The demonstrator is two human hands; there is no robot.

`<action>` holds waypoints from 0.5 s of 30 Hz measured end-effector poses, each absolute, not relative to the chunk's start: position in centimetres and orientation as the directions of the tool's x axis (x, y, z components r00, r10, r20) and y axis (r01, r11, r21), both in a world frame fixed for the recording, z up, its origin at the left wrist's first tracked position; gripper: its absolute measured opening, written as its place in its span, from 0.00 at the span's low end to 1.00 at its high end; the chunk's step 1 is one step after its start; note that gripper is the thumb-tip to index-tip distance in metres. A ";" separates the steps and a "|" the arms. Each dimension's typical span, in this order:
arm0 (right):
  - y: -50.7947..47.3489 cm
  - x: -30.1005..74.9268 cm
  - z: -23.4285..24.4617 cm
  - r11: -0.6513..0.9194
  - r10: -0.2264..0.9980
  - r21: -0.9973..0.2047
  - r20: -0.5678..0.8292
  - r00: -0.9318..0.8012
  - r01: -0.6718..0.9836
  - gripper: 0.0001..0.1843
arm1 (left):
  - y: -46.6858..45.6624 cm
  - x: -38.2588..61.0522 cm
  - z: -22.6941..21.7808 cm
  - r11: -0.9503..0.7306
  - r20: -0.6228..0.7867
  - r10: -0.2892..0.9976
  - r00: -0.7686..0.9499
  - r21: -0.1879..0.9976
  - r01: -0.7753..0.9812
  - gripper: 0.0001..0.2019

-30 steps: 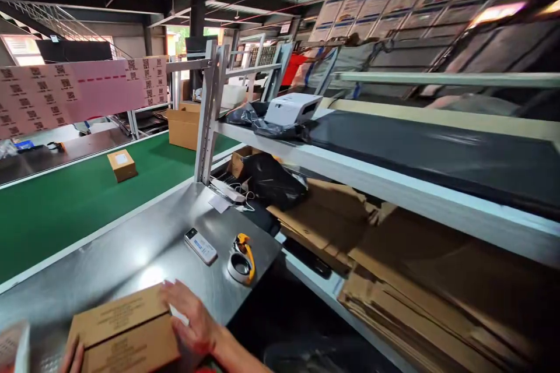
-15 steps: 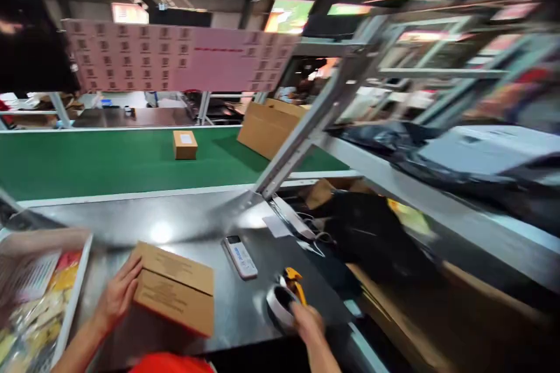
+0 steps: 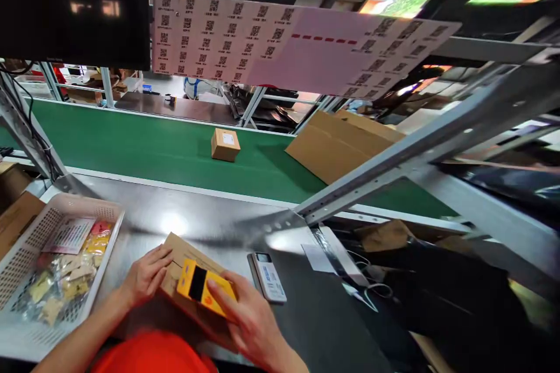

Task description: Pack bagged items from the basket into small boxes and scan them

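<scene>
Steel bench, person bent over a small cardboard box [image 3: 179,271] near the front edge.

Left hand [image 3: 146,275] lies flat against the box's left side, fingers spread over the top corner. It reads as a brace, pinning the box so it does not slide on the slick metal; the fingers press on it and do not close around it.

Right hand [image 3: 249,317] is clamped on a yellow tape dispenser [image 3: 202,288], thumb on top and fingers wrapped below. The dispenser sits tilted on the box's top face, its black band crossing the middle. My guess is that it is set there to run along the seam; no tape strip shows.

A white handheld device [image 3: 268,277] lies face up just right of the box, within easy reach of the right hand, yet apart from it. To the left stands a white perforated basket [image 3: 26,250] with packets of goods and a printed slip in it, close beside the left forearm.

Behind the bench runs a green conveyor belt [image 3: 131,145] carrying one small labelled carton [image 3: 225,144] and, further right, a larger flat brown box [image 3: 336,143]. A pink sheet of square codes [image 3: 271,41] hangs overhead at eye level, likely for scanning.
</scene>
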State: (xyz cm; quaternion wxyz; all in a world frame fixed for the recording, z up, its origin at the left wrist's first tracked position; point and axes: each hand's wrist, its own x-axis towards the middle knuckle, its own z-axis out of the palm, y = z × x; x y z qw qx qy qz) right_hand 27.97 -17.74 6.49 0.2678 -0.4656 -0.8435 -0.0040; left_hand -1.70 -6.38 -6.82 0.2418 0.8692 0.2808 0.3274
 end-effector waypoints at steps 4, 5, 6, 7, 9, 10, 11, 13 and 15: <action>-17.6 29.0 4.7 0.543 0.803 -0.222 0.420 -0.423 0.810 0.43 | -6.9 -1.3 -5.7 -0.658 0.352 0.708 0.612 0.643 0.392 0.20; -17.8 29.3 4.4 0.545 0.804 -0.231 0.415 -0.425 0.806 0.44 | -7.3 -1.0 -5.3 -0.623 0.341 0.740 0.580 0.671 0.402 0.20; -18.0 29.6 4.3 0.547 0.803 -0.236 0.417 -0.425 0.803 0.44 | -7.7 -0.5 -4.9 -0.574 0.334 0.781 0.528 0.717 0.395 0.20; -18.2 29.7 4.3 0.547 0.804 -0.241 0.418 -0.424 0.801 0.45 | -8.3 0.1 -4.4 -0.495 0.314 0.834 0.453 0.788 0.366 0.19; -18.5 29.8 4.4 0.547 0.811 -0.259 0.401 -0.427 0.796 0.45 | -9.4 1.7 -3.0 -0.170 0.105 0.947 0.303 0.965 0.198 0.19; -18.6 29.8 4.5 0.545 0.815 -0.267 0.390 -0.429 0.795 0.44 | -9.9 2.7 -2.2 0.074 -0.085 0.955 0.282 0.996 0.051 0.21; -18.6 29.8 4.5 0.542 0.821 -0.274 0.372 -0.432 0.794 0.44 | -10.4 3.6 -1.4 0.328 -0.280 0.903 0.326 0.939 -0.101 0.24; -18.7 30.1 4.3 0.543 0.829 -0.291 0.337 -0.446 0.788 0.45 | -10.9 5.5 0.2 0.693 -0.504 0.695 0.512 0.660 -0.291 0.28; -18.5 30.5 4.2 0.542 0.833 -0.299 0.313 -0.456 0.785 0.45 | -10.9 6.8 1.2 0.790 -0.538 0.602 0.590 0.508 -0.343 0.24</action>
